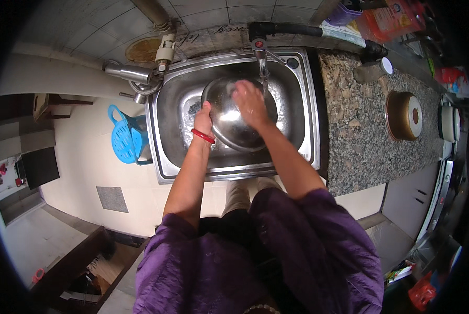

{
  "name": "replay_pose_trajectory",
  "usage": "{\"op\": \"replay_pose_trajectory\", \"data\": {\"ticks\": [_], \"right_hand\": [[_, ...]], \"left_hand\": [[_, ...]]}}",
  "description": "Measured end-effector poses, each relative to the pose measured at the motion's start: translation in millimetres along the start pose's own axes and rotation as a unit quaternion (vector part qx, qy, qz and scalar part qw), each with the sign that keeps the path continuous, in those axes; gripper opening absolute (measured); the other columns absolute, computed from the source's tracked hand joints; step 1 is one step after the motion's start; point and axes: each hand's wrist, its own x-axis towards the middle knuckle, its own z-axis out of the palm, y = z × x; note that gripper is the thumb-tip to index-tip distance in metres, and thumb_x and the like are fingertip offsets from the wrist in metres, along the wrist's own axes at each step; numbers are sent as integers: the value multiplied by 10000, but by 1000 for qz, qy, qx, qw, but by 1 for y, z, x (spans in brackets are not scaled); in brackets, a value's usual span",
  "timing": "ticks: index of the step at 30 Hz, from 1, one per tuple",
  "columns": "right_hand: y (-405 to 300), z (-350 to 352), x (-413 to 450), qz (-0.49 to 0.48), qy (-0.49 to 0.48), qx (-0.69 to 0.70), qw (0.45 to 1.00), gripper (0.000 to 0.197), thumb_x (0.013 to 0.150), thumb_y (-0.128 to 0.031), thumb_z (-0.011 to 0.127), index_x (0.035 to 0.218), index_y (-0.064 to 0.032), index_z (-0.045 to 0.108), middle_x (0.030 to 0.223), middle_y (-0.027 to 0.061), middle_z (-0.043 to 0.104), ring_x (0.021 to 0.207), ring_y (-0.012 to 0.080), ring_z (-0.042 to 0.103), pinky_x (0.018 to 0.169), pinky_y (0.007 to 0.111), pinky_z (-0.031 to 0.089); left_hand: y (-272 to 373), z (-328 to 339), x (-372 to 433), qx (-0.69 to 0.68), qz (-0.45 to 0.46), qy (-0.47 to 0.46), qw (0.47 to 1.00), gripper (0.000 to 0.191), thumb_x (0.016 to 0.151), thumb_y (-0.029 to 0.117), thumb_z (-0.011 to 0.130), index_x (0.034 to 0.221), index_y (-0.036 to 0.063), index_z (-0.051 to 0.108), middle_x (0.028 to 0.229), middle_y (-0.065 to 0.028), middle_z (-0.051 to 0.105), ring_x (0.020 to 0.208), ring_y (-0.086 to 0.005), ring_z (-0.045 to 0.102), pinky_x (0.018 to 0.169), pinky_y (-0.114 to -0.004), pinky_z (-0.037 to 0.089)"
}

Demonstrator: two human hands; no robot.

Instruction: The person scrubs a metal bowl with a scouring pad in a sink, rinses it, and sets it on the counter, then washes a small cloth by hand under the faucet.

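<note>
A round stainless-steel vessel, perhaps a bowl or a lid, is tilted inside the steel sink. My left hand grips its left rim, thumb uppermost, with a red bangle at the wrist. Over the upper right of the metal lies my right hand, wet and slightly blurred, fingers bent against the surface. A small greyish patch shows by those fingertips; whether it is a scrubber or a reflection is unclear. Just right of that hand, the tap points down into the sink. Water droplets cover the sink floor.
On the granite counter at right stand a brown pot and a jar with a white lid. A second metal tap juts over the sink's left corner. A blue plastic stool stands on the floor at left.
</note>
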Motion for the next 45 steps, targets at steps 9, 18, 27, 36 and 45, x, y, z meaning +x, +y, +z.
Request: {"op": "replay_pose_trajectory", "data": {"ticks": [9,18,27,36,45], "right_hand": [[109,10,-74,364,1,128,923,272,856,-220,352,993,-16,468,998,213,491,920,382,451,770,450,358],[-33,-8,-106,130,139,38,981,306,778,-43,437,1081,-45,481,1204,165,368,1178,345,290,966,435,237],[-60,-2,-14,-193,-108,-71,973,187,719,-85,463,868,-108,575,1105,74,486,1125,307,381,942,468,271],[95,-8,55,300,-115,161,933,254,801,-158,434,1011,-63,540,988,127,564,859,248,551,746,347,431],[102,-16,-95,641,-121,357,669,227,793,-191,486,968,-60,547,851,104,564,765,292,557,673,589,391]], "left_hand": [[-1,-8,0,69,3,17,997,326,877,287,438,980,-5,538,915,-86,590,814,-195,558,737,-319,448],[17,21,2,-62,-34,80,994,435,885,378,382,959,-25,528,863,-104,573,739,-211,556,670,-329,471],[14,15,-15,-14,32,-30,999,647,868,509,303,1040,-83,498,1009,-143,532,907,-185,489,784,-301,399],[20,50,-26,199,16,-144,969,518,858,440,420,962,-45,569,934,-83,571,808,-133,489,742,-270,394],[32,114,-26,187,-14,-252,949,290,847,233,498,952,-27,570,890,-58,576,816,-121,505,764,-245,386]]}}
